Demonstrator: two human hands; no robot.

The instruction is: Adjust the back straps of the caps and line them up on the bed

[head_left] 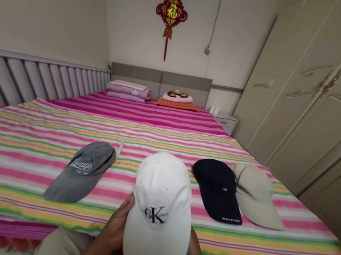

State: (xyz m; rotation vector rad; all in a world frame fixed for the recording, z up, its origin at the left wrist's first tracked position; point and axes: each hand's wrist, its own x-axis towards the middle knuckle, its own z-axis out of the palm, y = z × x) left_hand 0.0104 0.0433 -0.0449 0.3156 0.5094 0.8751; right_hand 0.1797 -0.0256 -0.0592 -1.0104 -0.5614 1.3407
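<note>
A white baseball cap [163,187] with a black "CK" on its front is held up over the near edge of the bed, its brim pointing toward me. My left hand [118,226] grips its left side, the thumb lying along the edge and the other fingers out of sight behind the cap. On the opposite side my right hand [192,250] holds it too, mostly covered by the brim. Left of it lies a grey cap [85,174] with white lettering and a loose strap. To the right, a black cap [219,189] partly overlaps a beige cap [255,195].
The caps lie on a striped sheet [162,137] over the bed. Folded purple bedding [129,91] and a pink pillow [178,98] sit by the headboard [185,81]. A metal railing [33,81] runs along the left; a wardrobe [309,90] stands at right.
</note>
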